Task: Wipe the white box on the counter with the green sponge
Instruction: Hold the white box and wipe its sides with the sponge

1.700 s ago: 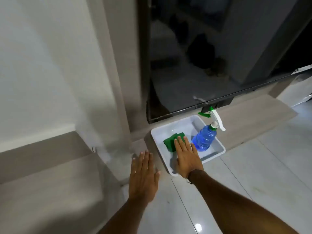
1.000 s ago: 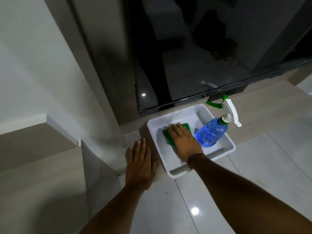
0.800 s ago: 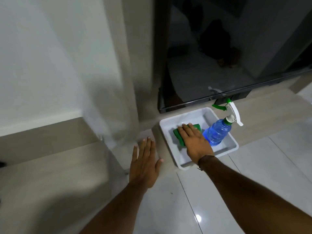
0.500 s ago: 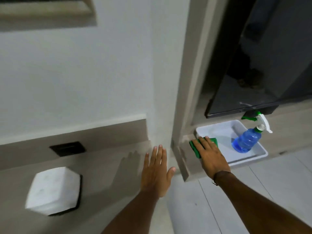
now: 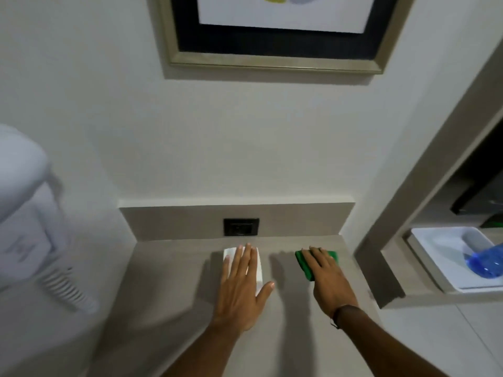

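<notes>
- Left hand [image 5: 243,288] lies flat and open, fingers spread over the white box [image 5: 258,270], which sits on the table [image 5: 174,289] near the far wall.
- Right hand [image 5: 328,281] presses the green sponge [image 5: 306,265] flat under its palm and fingers, just right of the box, the two apart.
- Pale wood-grain table meets a low backsplash with a dark socket [image 5: 241,226]; a framed picture [image 5: 275,34] hangs above on the white wall.
- Half a second ago the sponge was at the white tray's edge and the box lay far left; now both hands are over the table.
- White tray [image 5: 435,254] with the blue spray bottle [image 5: 487,263] sits on a lower shelf at right; a blurred white appliance [image 5: 24,213] stands left.
</notes>
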